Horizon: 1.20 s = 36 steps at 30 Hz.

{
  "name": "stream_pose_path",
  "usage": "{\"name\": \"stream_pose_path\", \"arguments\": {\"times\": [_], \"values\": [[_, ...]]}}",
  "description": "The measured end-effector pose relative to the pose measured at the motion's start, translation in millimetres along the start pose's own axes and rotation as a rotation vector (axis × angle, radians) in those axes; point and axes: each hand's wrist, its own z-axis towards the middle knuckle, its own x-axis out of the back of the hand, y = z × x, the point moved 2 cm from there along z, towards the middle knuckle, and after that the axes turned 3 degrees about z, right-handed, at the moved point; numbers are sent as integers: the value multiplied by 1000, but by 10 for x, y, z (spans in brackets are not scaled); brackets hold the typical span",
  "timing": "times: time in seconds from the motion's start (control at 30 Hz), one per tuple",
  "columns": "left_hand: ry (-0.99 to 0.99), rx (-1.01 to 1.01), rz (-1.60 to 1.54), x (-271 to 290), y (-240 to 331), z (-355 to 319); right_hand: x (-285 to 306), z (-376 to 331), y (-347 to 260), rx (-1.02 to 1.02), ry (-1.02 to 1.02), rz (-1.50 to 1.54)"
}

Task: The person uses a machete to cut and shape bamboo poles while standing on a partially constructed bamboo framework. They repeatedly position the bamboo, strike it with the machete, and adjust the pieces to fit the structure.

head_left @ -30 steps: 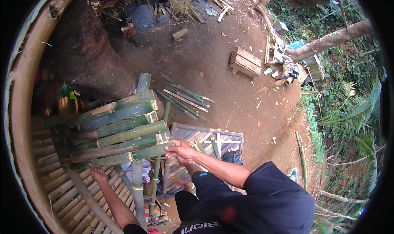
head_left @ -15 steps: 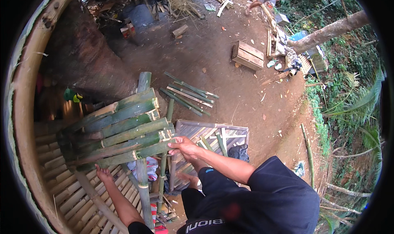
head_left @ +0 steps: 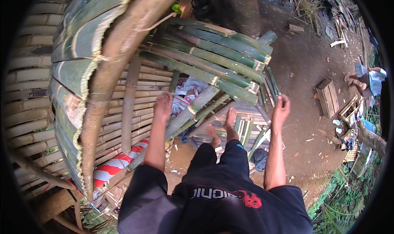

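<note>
Left hand: my left hand (head_left: 163,106) is resting with fingers loosely bent on a slanted bamboo pole (head_left: 186,115), centre of the frame.
Right hand: my right hand (head_left: 282,109) is hanging half open, holding nothing, right of centre.
Bamboo stack: the green bamboo stack (head_left: 213,57) is lying at upper centre, just above both hands.
Floor: slatted bamboo floor (head_left: 115,106) is spreading at the left.

We see bare brown earth ground (head_left: 312,65) carrying everything. A small wooden crate (head_left: 328,96) sits on it toward the right edge, with a heap of scrap wood and dry straw (head_left: 324,8) along the far edge. A slatted bamboo pallet (head_left: 246,129) lies flat near the middle, a dark cloth (head_left: 259,158) beside it. Small chips and leaves are scattered about, and green plants (head_left: 349,197) border the near right corner.
</note>
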Motion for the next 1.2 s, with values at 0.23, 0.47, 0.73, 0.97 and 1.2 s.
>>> {"name": "stream_pose_path", "arguments": {"times": [0.23,0.47,0.73,0.97,1.2], "values": [[35,120,177,-154,-491,-1492,-2127,276,-1292,573,-520,-207],[56,59,167,-68,-822,-1877,-4335,200,-1246,898,-655,-836],[146,-124,356,-9,-662,-2034,-4212,133,-1589,646,-973,-765],[-57,-232,568,-705,-561,-1532,-1623,-259,-1737,489,-755,-68],[-523,-554,942,-1539,-801,-537,111,-993,-968,-305,-362,-13]]}}
